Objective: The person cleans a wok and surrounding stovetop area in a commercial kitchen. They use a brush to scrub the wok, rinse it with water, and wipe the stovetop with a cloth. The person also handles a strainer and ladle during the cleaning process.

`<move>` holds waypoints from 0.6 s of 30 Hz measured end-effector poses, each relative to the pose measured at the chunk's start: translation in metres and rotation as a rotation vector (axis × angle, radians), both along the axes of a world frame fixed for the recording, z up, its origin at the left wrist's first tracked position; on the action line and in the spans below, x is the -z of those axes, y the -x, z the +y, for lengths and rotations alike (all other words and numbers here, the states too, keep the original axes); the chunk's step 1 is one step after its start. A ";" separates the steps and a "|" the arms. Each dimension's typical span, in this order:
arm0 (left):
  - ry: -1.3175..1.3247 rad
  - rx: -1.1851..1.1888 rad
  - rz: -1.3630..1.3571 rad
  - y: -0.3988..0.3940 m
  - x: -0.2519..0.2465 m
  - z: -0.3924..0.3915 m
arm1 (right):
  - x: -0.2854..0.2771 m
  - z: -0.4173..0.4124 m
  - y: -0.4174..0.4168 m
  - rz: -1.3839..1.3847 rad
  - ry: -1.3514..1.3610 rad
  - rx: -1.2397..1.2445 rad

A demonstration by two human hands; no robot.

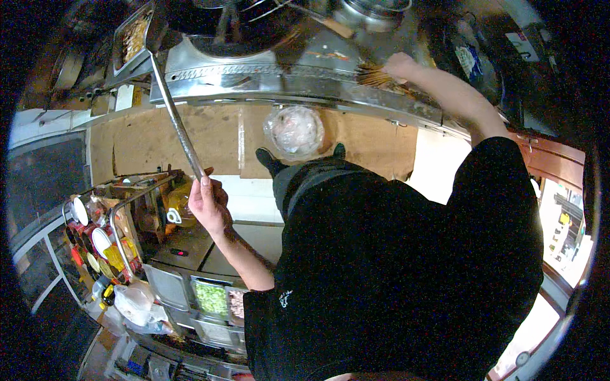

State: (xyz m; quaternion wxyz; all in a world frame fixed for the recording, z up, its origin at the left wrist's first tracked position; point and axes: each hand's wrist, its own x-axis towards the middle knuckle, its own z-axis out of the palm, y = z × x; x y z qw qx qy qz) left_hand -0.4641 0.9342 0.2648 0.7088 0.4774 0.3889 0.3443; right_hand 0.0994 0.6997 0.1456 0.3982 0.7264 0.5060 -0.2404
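My left hand (pixel 209 204) is closed around the lower end of a long metal handle (pixel 175 116). The handle slants up to the near corner of a rectangular metal pan (pixel 134 38) holding browned food pieces; whether the two are joined I cannot tell. On the steel cooking range (pixel 224 78), my right hand (pixel 401 65) grips a bamboo wok brush (pixel 376 76), its bristles fanned out to the left. Small food scraps (pixel 326 53) lie on the steel to the left of the brush.
A dark wok (pixel 243 33) sits in the range, with a metal pot (pixel 376 12) at the back. A plastic-covered tub (pixel 294 131) stands on the floor by my feet. Behind my left arm are ingredient bins (pixel 209 297) and a rack of bottles and tins (pixel 102 243).
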 end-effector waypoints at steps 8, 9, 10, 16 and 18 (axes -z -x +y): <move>-0.008 -0.133 0.029 -0.053 -0.022 -0.119 | -0.074 0.021 -0.061 0.088 0.024 0.098; -0.014 -0.140 0.022 -0.056 -0.028 -0.129 | -0.071 0.041 -0.059 0.100 -0.059 0.084; -0.027 -0.152 0.017 -0.059 -0.034 -0.138 | -0.065 0.064 -0.056 0.119 -0.144 0.063; 0.070 -0.160 0.341 -0.053 -0.053 -0.161 | 0.066 0.113 -0.052 0.306 -0.613 0.157; 0.144 -0.158 0.404 -0.034 -0.034 -0.165 | 0.034 0.095 -0.031 0.362 -0.499 0.315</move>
